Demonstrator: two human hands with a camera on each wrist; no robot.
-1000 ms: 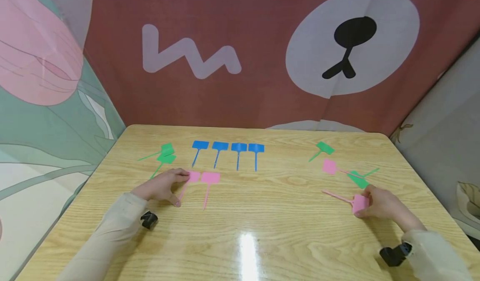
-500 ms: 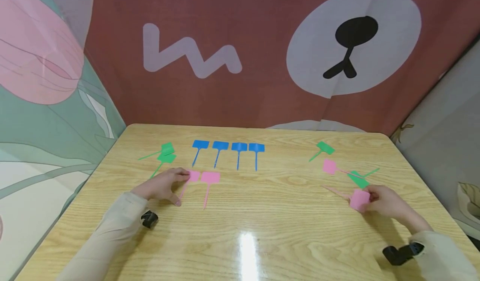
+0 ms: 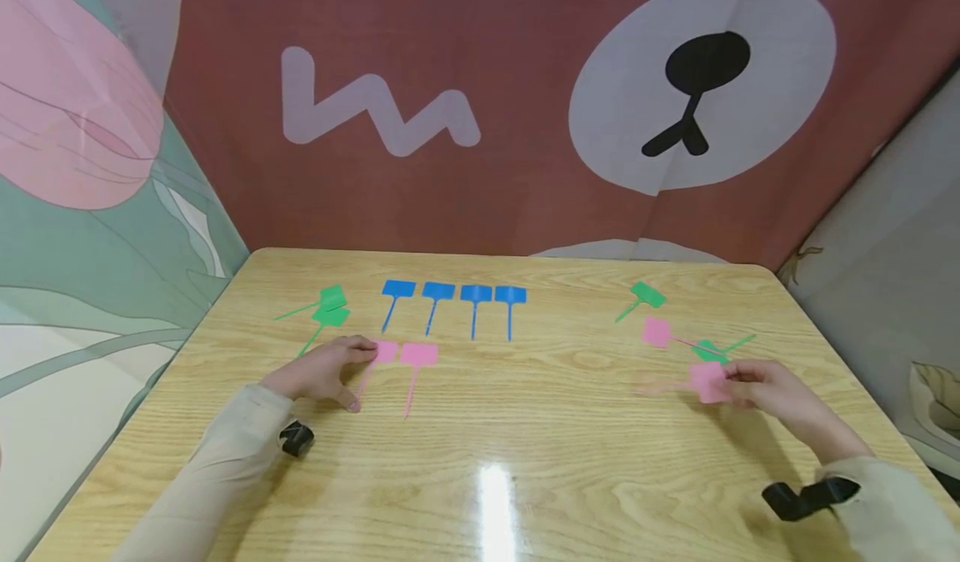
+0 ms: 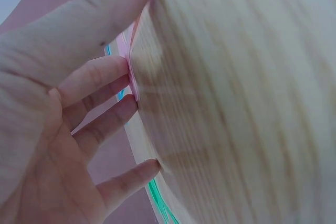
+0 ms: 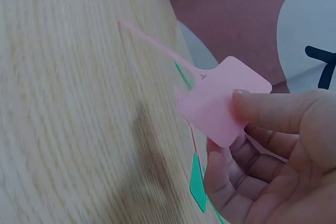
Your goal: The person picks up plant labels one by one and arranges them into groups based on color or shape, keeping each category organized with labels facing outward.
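Between thumb and fingers, my right hand point(image 3: 780, 395) pinches a pink T-shaped plant label point(image 3: 708, 382) by its wide head. It is raised off the table, its stem pointing left; the right wrist view shows the whole label point(image 5: 226, 103). My left hand point(image 3: 322, 374) rests on the table, fingertips touching the head of another pink plant label point(image 3: 386, 351) and thumb beside its stem. Just right of that lies a further pink plant label point(image 3: 418, 354), stem toward me. In the left wrist view the left hand's fingers point(image 4: 100, 77) are spread and fairly straight.
Several blue plant labels point(image 3: 476, 293) stand in a row behind the pink pair. Two green labels point(image 3: 332, 316) overlap at left. At right lie a green label point(image 3: 647, 294), a pink label point(image 3: 657, 332) and another green label point(image 3: 708, 352) on the wooden table point(image 3: 525, 429).
My right hand has lifted the pink plant label off the table and shifted it slightly away from me. The left hand has stayed in place.
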